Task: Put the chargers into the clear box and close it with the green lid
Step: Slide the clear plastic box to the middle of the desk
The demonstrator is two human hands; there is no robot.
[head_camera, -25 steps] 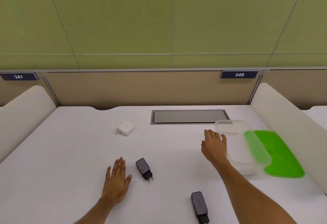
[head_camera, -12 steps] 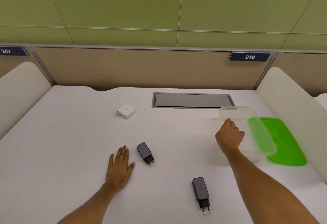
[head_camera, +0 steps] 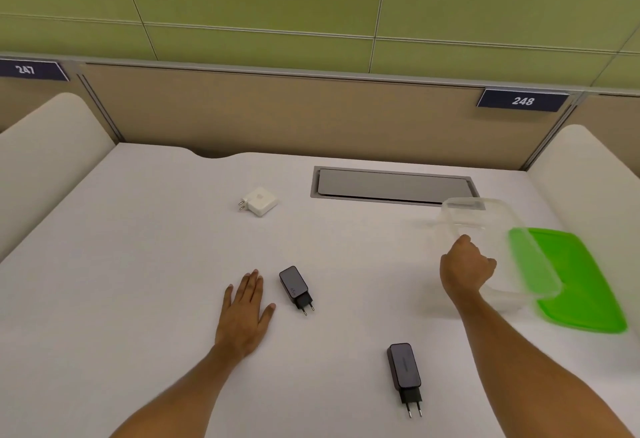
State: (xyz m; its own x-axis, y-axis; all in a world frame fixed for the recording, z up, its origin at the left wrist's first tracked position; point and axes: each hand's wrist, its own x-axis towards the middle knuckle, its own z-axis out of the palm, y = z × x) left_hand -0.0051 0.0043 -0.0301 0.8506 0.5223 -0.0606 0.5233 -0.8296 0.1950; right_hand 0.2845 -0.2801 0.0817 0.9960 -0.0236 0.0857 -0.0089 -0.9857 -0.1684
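Note:
Three chargers lie on the white desk. A white charger (head_camera: 259, 201) is at the back, a dark charger (head_camera: 295, 287) sits mid-desk, and a second dark charger (head_camera: 404, 372) lies near the front. My left hand (head_camera: 245, 313) rests flat and open on the desk, just left of the mid-desk dark charger. My right hand (head_camera: 465, 269) grips the left rim of the clear box (head_camera: 478, 216), which looks tilted and blurred. The green lid (head_camera: 581, 285) lies on the desk right of the box, partly under it.
A grey cable hatch (head_camera: 394, 185) is set into the desk (head_camera: 138, 264) behind the box. Padded white dividers (head_camera: 45, 147) flank both sides, and a beige back panel closes off the rear.
My right hand went from open beside the box to closed on its left rim, and the box has shifted slightly. My left hand stayed flat on the desk.

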